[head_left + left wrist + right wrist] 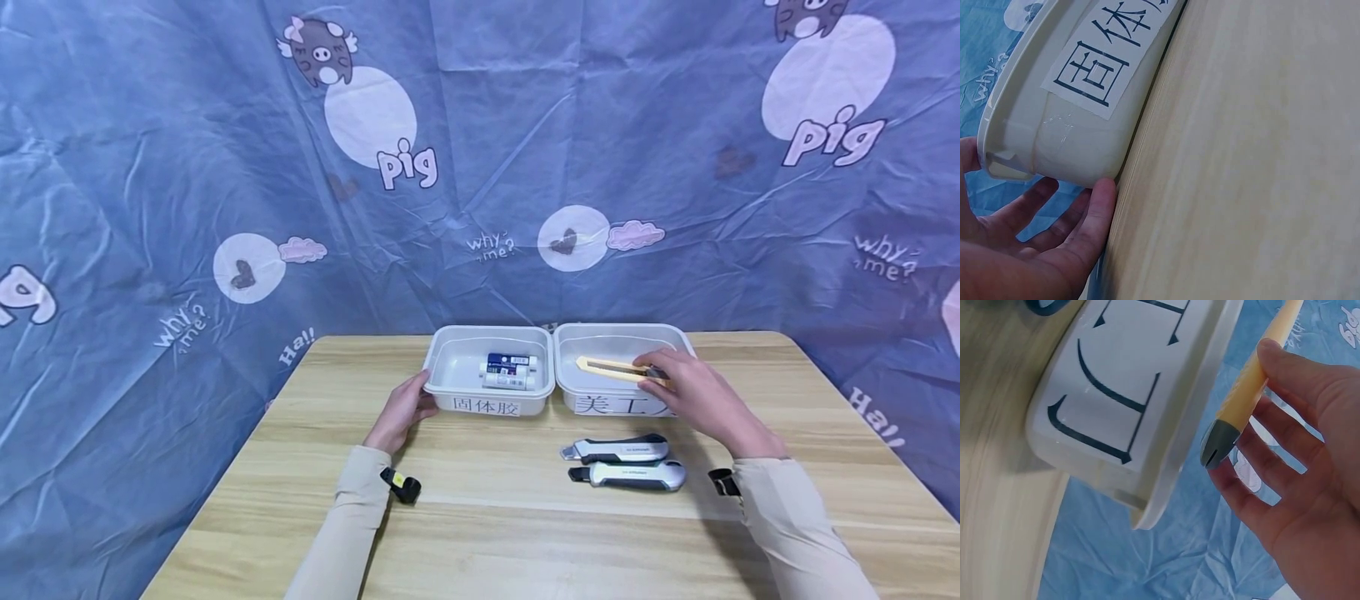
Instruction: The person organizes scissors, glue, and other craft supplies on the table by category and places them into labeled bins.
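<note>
My right hand [688, 387] pinches a yellow utility knife [609, 367] between thumb and fingers, above the right white plastic bin [624, 332]. In the right wrist view, the knife's dark grey end cap [1219, 445] points toward the fingers, beyond the bin's rim. At the near left corner of the left white bin [491, 332], my left hand [400, 415] rests its fingertips against the outer wall, with the thumb by the rim. Several glue sticks [508, 382] lie inside that left bin. Two silver-and-black utility knives [630, 475] lie on the table in front of the right bin.
Both bins stand side by side near the back of the wooden table [480, 542], with labels in Chinese characters on their front walls. A blue patterned cloth [487, 167] hangs behind the table's back edge.
</note>
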The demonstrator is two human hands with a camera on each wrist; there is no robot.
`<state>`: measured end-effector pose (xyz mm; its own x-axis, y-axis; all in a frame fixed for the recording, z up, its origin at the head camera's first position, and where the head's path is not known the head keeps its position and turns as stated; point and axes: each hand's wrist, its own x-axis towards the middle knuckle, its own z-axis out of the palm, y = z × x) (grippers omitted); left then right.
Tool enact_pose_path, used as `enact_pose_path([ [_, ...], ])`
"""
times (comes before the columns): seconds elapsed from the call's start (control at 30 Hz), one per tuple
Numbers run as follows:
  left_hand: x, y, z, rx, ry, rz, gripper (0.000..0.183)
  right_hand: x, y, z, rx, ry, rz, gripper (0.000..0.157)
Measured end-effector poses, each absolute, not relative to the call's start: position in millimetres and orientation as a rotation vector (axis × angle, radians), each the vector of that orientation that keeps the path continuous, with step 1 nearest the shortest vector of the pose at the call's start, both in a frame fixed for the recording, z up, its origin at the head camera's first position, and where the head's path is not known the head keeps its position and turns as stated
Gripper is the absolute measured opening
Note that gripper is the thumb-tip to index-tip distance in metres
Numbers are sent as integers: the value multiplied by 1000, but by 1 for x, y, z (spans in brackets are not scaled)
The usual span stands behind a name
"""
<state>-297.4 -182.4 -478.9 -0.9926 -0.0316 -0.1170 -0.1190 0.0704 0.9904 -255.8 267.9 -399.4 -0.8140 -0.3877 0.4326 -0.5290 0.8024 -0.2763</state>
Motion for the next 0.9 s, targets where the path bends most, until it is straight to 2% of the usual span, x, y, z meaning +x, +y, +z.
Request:
enact_pose_path([
  [0.9, -297, -182, -478, -165, 2250, 2100, 57, -266, 269, -412, 798, -2550, 487, 22],
])
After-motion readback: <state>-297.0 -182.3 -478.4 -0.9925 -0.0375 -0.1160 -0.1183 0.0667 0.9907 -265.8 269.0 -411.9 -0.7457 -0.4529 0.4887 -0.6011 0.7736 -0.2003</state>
